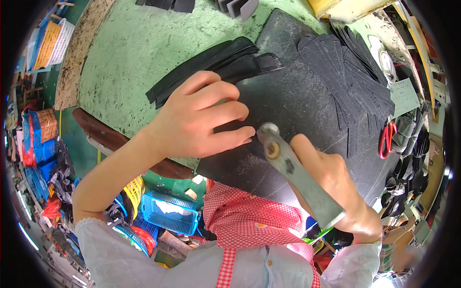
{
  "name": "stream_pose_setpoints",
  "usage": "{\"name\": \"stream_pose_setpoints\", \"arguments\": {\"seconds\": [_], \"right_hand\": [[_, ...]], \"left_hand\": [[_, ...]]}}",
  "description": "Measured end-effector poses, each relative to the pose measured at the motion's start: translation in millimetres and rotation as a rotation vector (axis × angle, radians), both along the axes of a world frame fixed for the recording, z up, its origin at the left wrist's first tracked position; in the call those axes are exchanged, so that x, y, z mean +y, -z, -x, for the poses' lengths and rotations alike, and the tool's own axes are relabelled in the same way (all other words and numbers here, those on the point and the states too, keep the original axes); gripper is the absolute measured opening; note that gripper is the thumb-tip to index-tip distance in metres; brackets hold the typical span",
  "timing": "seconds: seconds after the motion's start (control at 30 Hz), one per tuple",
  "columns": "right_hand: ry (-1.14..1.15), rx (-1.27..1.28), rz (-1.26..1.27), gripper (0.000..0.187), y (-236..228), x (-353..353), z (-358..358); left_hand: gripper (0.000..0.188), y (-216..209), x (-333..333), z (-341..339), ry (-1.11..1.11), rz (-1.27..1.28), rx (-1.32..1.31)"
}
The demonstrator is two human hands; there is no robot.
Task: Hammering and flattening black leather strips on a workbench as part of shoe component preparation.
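A metal hammer [312, 185] is in my right hand [331, 177], whose fingers wrap round it. Its small round face is close to the fingertips of my left hand [204, 115]. The left fingers are bent, with their tips down at the dark mat [288, 98]; what they pinch, if anything, blends into the black surface and is hidden. Just beyond the left hand lies a stack of black strips [211, 60], one with a rounded end. A fanned pile of black strips [341, 77] rests on the mat's far right.
Red-handled scissors [387, 139] lie at the right, near a pale green paper [404, 97] and a round metal thing [385, 65]. More black pieces [237, 7] sit at the far edge of the green table [125, 62]. Below left stands a blue basket [168, 213].
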State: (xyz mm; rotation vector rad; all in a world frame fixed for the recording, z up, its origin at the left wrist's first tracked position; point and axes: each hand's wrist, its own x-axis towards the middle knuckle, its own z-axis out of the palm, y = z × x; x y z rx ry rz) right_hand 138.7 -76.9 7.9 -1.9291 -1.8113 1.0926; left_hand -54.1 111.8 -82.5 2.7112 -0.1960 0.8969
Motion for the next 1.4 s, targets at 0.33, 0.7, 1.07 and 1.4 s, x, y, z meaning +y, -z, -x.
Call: {"name": "stream_pose_setpoints", "arguments": {"seconds": [0.33,0.7,1.07,1.4], "right_hand": [[0.104,0.110,-0.069,0.014,4.9,21.3,5.1],[0.017,0.077,0.159,0.021,-30.7,-70.9,-24.3],[0.123,0.106,-0.008,0.017,-1.6,-100.5,-13.7],[0.228,0.121,0.047,0.023,-5.1,-100.3,-29.0]], "left_hand": [[0.026,-8.9,-45.0,17.5,-0.254,0.155,0.130],[0.022,-2.3,-46.0,-57.0,0.087,0.349,0.179],[0.033,-14.2,-53.5,-71.9,0.249,0.297,0.273],[0.028,-16.3,-56.4,-63.5,0.108,0.344,0.287]]}}
